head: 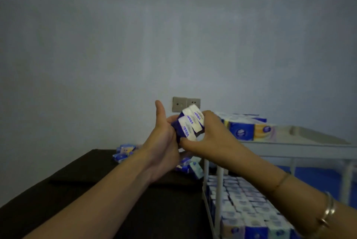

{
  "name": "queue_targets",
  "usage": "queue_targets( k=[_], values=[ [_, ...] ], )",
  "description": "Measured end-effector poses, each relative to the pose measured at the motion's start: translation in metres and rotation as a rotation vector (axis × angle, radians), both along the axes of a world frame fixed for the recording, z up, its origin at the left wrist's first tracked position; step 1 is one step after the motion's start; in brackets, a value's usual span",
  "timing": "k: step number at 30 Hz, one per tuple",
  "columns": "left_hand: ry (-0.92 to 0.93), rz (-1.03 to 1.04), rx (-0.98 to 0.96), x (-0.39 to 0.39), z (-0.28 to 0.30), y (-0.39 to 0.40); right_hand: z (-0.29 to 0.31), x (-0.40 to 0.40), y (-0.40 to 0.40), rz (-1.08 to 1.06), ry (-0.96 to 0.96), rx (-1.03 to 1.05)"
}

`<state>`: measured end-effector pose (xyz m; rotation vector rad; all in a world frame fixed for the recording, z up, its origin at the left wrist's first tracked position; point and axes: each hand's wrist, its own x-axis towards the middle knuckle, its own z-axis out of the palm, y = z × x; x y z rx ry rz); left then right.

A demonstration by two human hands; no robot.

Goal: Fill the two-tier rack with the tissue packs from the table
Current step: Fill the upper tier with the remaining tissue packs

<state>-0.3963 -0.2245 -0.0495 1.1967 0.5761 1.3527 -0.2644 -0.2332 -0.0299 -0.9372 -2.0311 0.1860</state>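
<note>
Held packs: in the middle of the frame we see a small bundle of tissue packs (190, 124), blue and white with blue lettering, raised in front of the wall between both hands.
Left hand: our left hand (164, 138) cups the bundle from the left side, fingers curled behind it and the thumb sticking straight up.
Right hand: our right hand (207, 134) clamps the bundle from the right, fingers wrapped over its top and the thumb under its lower edge.
Wrist: a thin band and a metal bangle (328, 211) sit on the right forearm at the lower right of the frame.
Worktop: a dark worktop (96, 190) fills the lower left; at its far edge, below the hands, loose packs (123, 151) lie in a small heap, with more partly hidden behind the left wrist.
Rack: the white two-tier rack (289, 149) stands just right of the worktop, on the right side of the frame.
Upper tier: a short row of upright packs (249, 129) stands at its far end; the near part of the tray is bare.
Lower tier: rows of packs (249, 209) are set tightly side by side, filling what we can see of it.
Wall: two socket plates (185, 104) sit just above the held bundle.
</note>
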Motion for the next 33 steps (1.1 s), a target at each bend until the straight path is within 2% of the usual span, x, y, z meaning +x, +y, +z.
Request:
queue_targets(
  k=[3,6,9,12,14,16,18,22,25,30,33],
  values=[
    [0.126,-0.002,0.065,0.022,0.040,-0.004,0.041,0.020,-0.001,-0.011,0.035,0.012],
    [0.205,0.008,0.114,0.043,0.067,-0.002,0.069,0.047,0.013,-0.067,0.086,-0.101],
    [0.300,0.068,0.123,0.071,0.085,0.010,0.087,0.090,0.029,-0.044,0.216,-0.219],
    [0.644,0.220,0.205,0.095,0.092,0.026,0.093,0.140,0.050,-0.097,0.345,-0.267],
    [0.890,0.302,0.332,0.108,0.092,0.034,0.090,0.171,0.061,-0.184,0.437,-0.315],
    [1.097,0.326,0.458,0.117,0.088,0.041,0.084,0.191,0.070,-0.264,0.420,-0.342],
    [1.216,0.324,0.500,0.125,0.082,0.052,0.076,0.205,0.082,-0.318,0.301,-0.346],
    [1.233,0.318,0.380,0.130,0.074,0.071,0.059,0.204,0.103,-0.312,0.086,-0.462],
    [1.244,0.360,0.351,0.131,0.070,0.078,0.045,0.194,0.121,-0.278,0.040,-0.566],
    [1.275,0.392,0.383,0.135,0.071,0.084,0.034,0.191,0.138,-0.210,0.349,-0.676],
    [1.276,0.388,0.383,0.136,0.071,0.086,0.034,0.189,0.132,-0.099,0.430,-0.787]
  ],
)
